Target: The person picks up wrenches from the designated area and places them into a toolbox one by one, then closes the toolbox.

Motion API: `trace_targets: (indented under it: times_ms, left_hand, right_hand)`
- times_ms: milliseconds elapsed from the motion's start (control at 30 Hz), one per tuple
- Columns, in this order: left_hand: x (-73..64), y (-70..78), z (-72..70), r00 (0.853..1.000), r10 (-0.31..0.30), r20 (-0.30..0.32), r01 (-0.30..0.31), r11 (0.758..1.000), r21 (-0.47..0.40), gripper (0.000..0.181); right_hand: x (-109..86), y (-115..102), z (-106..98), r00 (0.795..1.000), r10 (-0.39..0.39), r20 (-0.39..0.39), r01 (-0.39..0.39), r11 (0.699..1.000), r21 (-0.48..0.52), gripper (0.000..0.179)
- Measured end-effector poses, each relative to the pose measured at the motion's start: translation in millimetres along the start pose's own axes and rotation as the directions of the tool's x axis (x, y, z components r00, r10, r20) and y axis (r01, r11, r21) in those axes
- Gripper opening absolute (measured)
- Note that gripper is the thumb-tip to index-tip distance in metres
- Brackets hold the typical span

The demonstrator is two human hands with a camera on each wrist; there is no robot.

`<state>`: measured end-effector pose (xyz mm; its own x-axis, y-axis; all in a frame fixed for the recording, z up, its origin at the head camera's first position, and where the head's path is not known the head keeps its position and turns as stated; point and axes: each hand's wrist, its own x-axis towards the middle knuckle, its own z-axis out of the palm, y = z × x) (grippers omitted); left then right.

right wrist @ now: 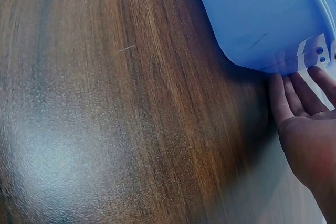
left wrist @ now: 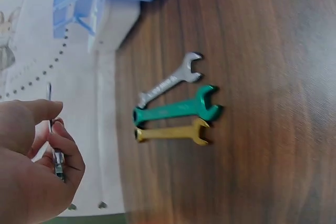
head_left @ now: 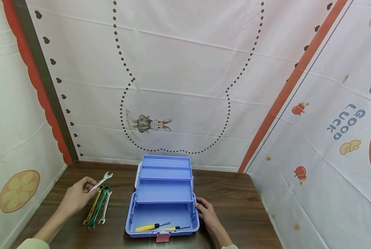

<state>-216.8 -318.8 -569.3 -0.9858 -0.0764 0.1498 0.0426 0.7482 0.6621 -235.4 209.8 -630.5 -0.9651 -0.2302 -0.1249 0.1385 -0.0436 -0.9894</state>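
My left hand [head_left: 75, 195] pinches a silver wrench [head_left: 102, 181] between thumb and fingers, raised above the left side of the table. Below it lie a gold wrench [left wrist: 173, 132], a green wrench [left wrist: 176, 110] and a smaller silver wrench [left wrist: 170, 81], side by side on the wood. The blue toolbox [head_left: 162, 235] stands open in the middle, its stepped trays [head_left: 165, 191] raised at the back. Two yellow-handled screwdrivers [head_left: 147, 227] lie in its bottom. My right hand [head_left: 208, 216] touches the box's right side with extended fingers.
The brown wooden table [head_left: 232, 207] has rounded far corners. A printed white cloth [head_left: 179, 114] hangs behind it, and similar cloths stand at left and right. A pink latch [head_left: 163, 237] hangs at the box's front.
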Motion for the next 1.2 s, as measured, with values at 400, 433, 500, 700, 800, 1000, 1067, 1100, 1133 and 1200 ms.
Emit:
trace_targets:
  times_ms: [400, 433, 500, 700, 800, 1000, 1067, 1100, 1133, 1200]
  left_hand:
    - [6.2, 51.8, 5.0, 0.99, 0.135, 0.027, -0.133, 0.988, -0.075, 0.015]
    - [7.0, 55.1, 5.2, 0.989, 0.143, 0.039, -0.139, 0.987, -0.085, 0.014]
    - [8.7, 61.6, 6.2, 0.984, 0.167, 0.056, -0.161, 0.982, -0.1, 0.013]
    - [15.8, 82.3, 15.1, 0.962, 0.263, 0.077, -0.249, 0.956, -0.156, 0.01]
    - [18.3, 92.6, 21.0, 0.959, 0.27, 0.09, -0.249, 0.949, -0.192, 0.011]
    - [21.9, 110.8, 35.2, 0.955, 0.273, 0.115, -0.248, 0.95, -0.192, 0.012]
    - [22.6, 116.1, 40.4, 0.953, 0.274, 0.129, -0.248, 0.95, -0.188, 0.011]
    - [22.7, 118.5, 43.0, 0.952, 0.274, 0.136, -0.246, 0.951, -0.188, 0.012]
    - [22.8, 120.8, 45.9, 0.951, 0.275, 0.141, -0.246, 0.95, -0.192, 0.012]
    - [23.0, 125.3, 51.5, 0.949, 0.277, 0.151, -0.246, 0.95, -0.192, 0.012]
  right_hand:
    - [1.2, 1.2, -1.7, 1.0, -0.018, 0.003, 0.018, 1.0, 0.007, 0.047]
    - [1.3, 1.5, -1.7, 1.0, -0.017, 0.006, 0.017, 1.0, 0.007, 0.047]
    - [1.5, 2.0, -1.4, 1.0, -0.015, 0.011, 0.015, 1.0, 0.006, 0.046]
    - [1.0, 1.8, -0.8, 1.0, -0.021, 0.016, 0.021, 1.0, 0.013, 0.046]
    - [1.1, 2.0, -1.0, 1.0, -0.021, 0.016, 0.021, 1.0, 0.013, 0.046]
    - [0.6, 3.1, -1.0, 0.999, -0.032, 0.001, 0.032, 0.999, -0.005, 0.046]
    - [0.4, 3.3, -0.6, 0.999, -0.032, -0.008, 0.032, 0.999, -0.012, 0.046]
    - [0.3, 3.3, -0.2, 0.999, -0.032, -0.011, 0.032, 0.999, -0.016, 0.046]
    - [0.1, 3.2, 0.2, 0.999, -0.031, -0.013, 0.03, 0.999, -0.02, 0.046]
    - [0.0, 3.1, 1.0, 0.999, -0.03, -0.018, 0.03, 0.999, -0.029, 0.046]
